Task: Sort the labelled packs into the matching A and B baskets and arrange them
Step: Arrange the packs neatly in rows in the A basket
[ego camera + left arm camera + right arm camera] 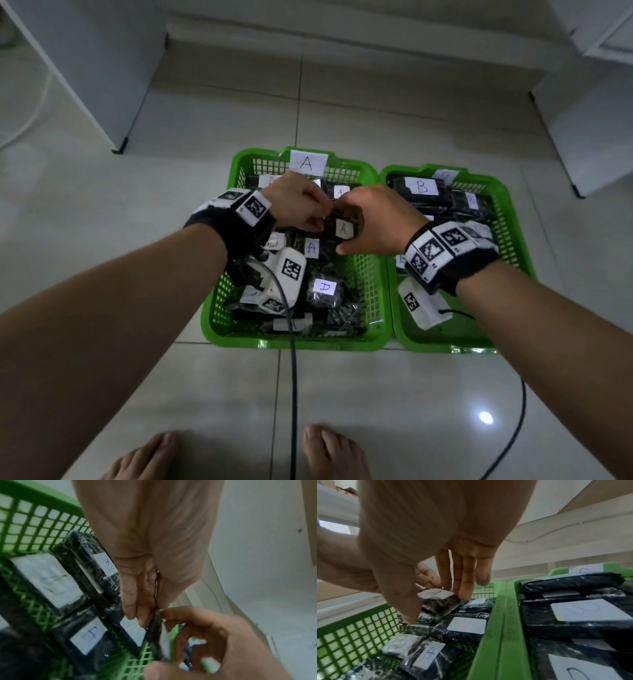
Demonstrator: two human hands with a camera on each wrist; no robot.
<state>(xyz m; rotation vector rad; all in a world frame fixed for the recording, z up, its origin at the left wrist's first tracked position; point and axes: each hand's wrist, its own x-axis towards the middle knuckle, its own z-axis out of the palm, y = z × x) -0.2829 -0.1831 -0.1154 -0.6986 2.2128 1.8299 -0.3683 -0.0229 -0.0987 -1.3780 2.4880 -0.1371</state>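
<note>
Two green mesh baskets stand side by side on the tiled floor: basket A (239, 165) on the left and basket B (506, 219) on the right, each with a paper letter tag on its far rim. Both hands hold one small black pack labelled A (344, 229) above the middle of basket A. My left hand (322, 216) pinches its far edge (157, 635). My right hand (358, 224) grips it between thumb and fingers (436, 601). Several more A packs (311, 247) lie below, and a pack marked D (324, 287) sits nearer me.
Basket B holds several black packs labelled B (422, 186), stacked flat. Two black cables (293, 377) run from the wrist cameras across the floor. My bare feet (329, 452) stand in front of the baskets. White cabinet legs (118, 145) flank the area.
</note>
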